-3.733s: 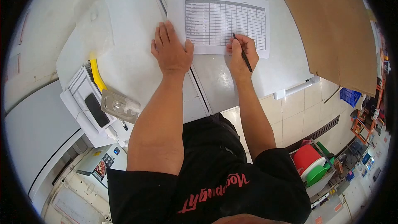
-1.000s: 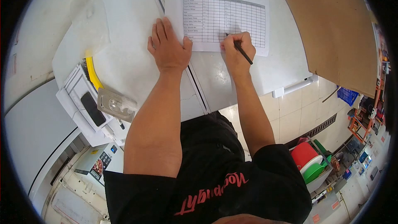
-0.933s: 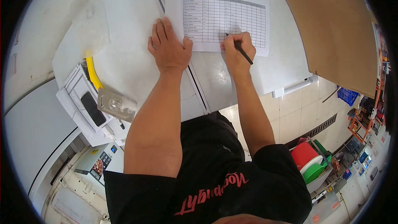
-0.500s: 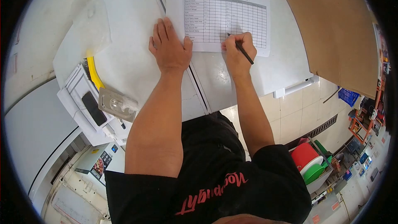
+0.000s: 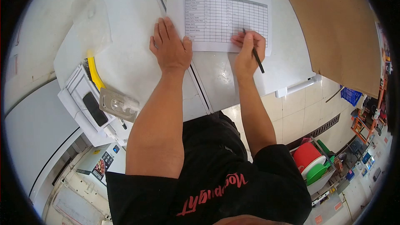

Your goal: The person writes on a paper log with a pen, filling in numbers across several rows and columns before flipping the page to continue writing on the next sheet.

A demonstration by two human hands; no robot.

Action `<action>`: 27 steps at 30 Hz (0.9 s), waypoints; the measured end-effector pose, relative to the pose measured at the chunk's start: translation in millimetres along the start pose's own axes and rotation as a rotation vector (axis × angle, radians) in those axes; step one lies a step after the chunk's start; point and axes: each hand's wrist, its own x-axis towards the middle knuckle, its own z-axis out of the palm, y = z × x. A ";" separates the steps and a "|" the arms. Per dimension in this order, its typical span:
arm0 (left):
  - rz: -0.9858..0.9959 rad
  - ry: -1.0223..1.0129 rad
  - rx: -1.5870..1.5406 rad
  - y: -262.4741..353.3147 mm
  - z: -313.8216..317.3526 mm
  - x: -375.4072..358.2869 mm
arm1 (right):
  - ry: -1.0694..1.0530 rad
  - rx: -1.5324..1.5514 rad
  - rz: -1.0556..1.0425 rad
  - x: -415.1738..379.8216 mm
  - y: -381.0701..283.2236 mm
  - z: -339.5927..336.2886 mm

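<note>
A printed form with a table grid (image 5: 225, 16) lies on the white surface (image 5: 212, 73), with handwritten marks in a few columns. My left hand (image 5: 170, 50) rests flat with its fingers spread, the thumb on the form's lower left edge. Between the fingers of my right hand (image 5: 251, 52) is a black pen (image 5: 258, 60), held over the form's lower right part. The pen slants, its upper end toward me, and its other end points up the sheet.
At the left are a yellow-handled brush (image 5: 96, 73), a black phone (image 5: 95, 109) on white items, and a clear-lidded metal container (image 5: 118, 104). Brown cardboard (image 5: 337, 29) borders the right side. A door handle (image 5: 298, 86) sticks out at the right edge.
My right hand has moved right with the pen, away from the middle columns, and has turned a little. My left hand has stayed almost in place.
</note>
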 end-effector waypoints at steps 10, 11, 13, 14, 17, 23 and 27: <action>0.006 0.014 0.002 1.1 -1.8 0.1 | 0.226 -0.717 -0.227 45.5 -21.9 -91.1; 0.008 0.014 0.001 1.8 -1.8 0.6 | 0.228 -0.717 -0.229 48.5 -17.1 -98.4; -0.001 0.011 0.017 2.0 -2.3 1.4 | 0.205 -0.625 -0.284 51.0 0.2 -110.1; 0.003 0.008 0.019 2.4 -2.6 1.1 | 0.209 -0.625 -0.281 49.8 -1.4 -108.7; -0.007 0.005 0.008 4.1 -3.6 1.3 | 0.127 -0.993 -0.441 47.1 -3.6 -104.9; 0.005 -0.010 0.034 -1.3 0.1 1.6 | 0.131 -0.967 -0.451 50.3 -6.1 -102.9; 0.029 0.001 0.010 -3.0 0.7 0.7 | 0.108 -0.996 -0.510 51.4 -7.3 -103.7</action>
